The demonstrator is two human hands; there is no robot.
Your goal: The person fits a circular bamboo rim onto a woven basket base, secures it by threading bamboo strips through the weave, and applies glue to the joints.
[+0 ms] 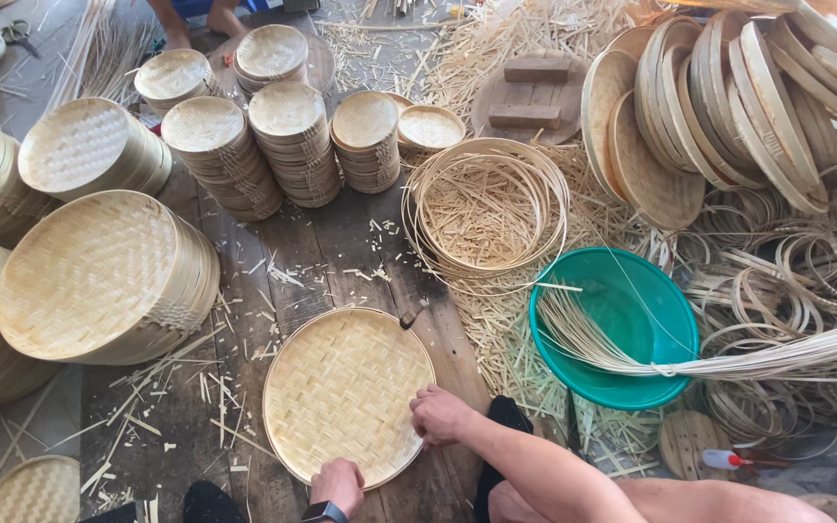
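A round woven bamboo tray [341, 387] lies flat on the dark wooden floor in front of me. My left hand [338, 483] grips its near rim, fingers curled over the edge; a dark watch sits on the wrist. My right hand [441, 415] rests on the tray's right rim, fingers closed on the edge. A small dark tool [409, 317] lies at the tray's far right edge.
Stacks of finished woven trays [108, 276] stand left and behind. Loose bamboo hoops [484, 208] and a green basin [632, 329] holding thin strips [777, 360] lie to the right. Rimmed trays [728, 107] lean at top right. Another person's feet [201, 24] show at the top.
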